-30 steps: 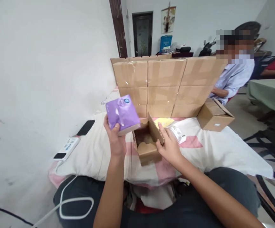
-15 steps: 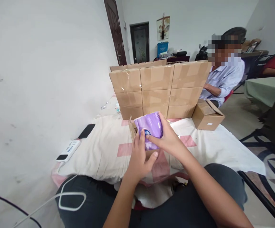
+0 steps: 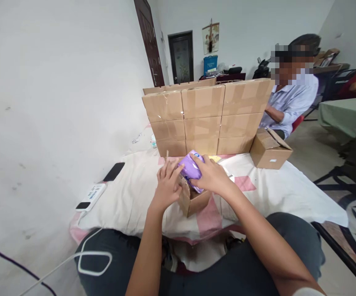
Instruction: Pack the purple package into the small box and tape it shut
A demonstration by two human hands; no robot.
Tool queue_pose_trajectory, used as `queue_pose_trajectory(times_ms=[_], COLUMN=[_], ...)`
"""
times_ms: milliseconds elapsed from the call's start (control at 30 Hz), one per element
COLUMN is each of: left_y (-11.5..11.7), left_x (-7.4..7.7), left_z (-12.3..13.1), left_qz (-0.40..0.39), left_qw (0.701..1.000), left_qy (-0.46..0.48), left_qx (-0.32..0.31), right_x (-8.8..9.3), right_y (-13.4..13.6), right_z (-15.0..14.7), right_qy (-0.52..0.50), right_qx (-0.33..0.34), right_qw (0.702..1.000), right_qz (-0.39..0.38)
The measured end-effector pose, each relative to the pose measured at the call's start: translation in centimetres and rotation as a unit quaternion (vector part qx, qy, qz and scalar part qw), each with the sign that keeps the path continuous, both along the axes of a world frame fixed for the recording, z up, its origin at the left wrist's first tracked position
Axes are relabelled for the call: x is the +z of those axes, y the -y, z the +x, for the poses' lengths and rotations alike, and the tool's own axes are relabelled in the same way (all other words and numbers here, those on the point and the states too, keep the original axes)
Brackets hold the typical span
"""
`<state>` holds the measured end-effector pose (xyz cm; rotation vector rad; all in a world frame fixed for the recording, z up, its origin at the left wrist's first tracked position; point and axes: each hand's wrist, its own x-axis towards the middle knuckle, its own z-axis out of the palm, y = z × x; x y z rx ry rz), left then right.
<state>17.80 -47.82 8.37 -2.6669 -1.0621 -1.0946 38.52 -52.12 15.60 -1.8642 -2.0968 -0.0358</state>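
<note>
My right hand (image 3: pixel 210 174) grips a purple soft-wrapped tissue pack (image 3: pixel 190 166) from its right side, fingers over the top. The pack is tilted, its lower end inside a small open cardboard box (image 3: pixel 196 203) on the cloth in front of me. At the box's left side, my left hand (image 3: pixel 167 181) is closed around the wall and flap, its fingertips close to the pack. Both hands hide parts of the box and pack.
Behind the box stands a wall of stacked cardboard boxes (image 3: pixel 202 123). Another box (image 3: pixel 270 150) sits at the right, near a seated person (image 3: pixel 295 102). A black phone (image 3: pixel 114 172) and a white power strip (image 3: pixel 91 196) lie at the left.
The tissue pack has tipped over and moved down into the box. My left hand has shifted from the pack to the box's left side, bringing more of the box into view.
</note>
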Motion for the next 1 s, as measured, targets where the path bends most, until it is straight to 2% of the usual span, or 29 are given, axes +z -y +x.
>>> queue_pose_trajectory(times_ms=[100,200,333,467,567,667,833,1000], left_y=[0.4,2.1,4.9,6.4,6.7,6.6,6.5,5.9], left_x=[0.6,-0.1,-1.2,-1.8,-2.5,-3.3,-3.8,-4.0], left_z=[0.1,0.1,0.6,1.0,0.8,0.5,0.1,-0.2], left_qz=[-0.013,-0.009,0.103,0.208,0.240,0.261,0.270,0.257], left_qw=[1.000,0.999,0.991,0.974,0.965,0.958,0.953,0.955], left_qy=[0.010,0.043,0.074,0.091,0.110,0.119,0.136,0.146], left_qx=[-0.004,0.010,0.030,0.012,-0.003,-0.020,-0.031,-0.034], right_x=[-0.2,-0.4,-0.8,-1.3,-1.7,-2.1,-2.8,-4.7], right_y=[-0.1,-0.3,-0.3,0.0,0.1,0.2,0.5,0.1], right_z=[-0.1,-0.3,-0.9,-0.9,-0.5,-0.4,-1.0,-1.9], right_qy=[0.008,0.017,0.009,-0.009,-0.037,-0.066,-0.061,-0.015], right_qx=[0.012,0.003,0.042,0.123,0.173,0.217,0.218,0.251], right_qw=[1.000,1.000,0.999,0.991,0.982,0.968,0.966,0.959], right_qz=[-0.009,-0.025,-0.032,-0.052,-0.061,-0.104,-0.126,-0.130])
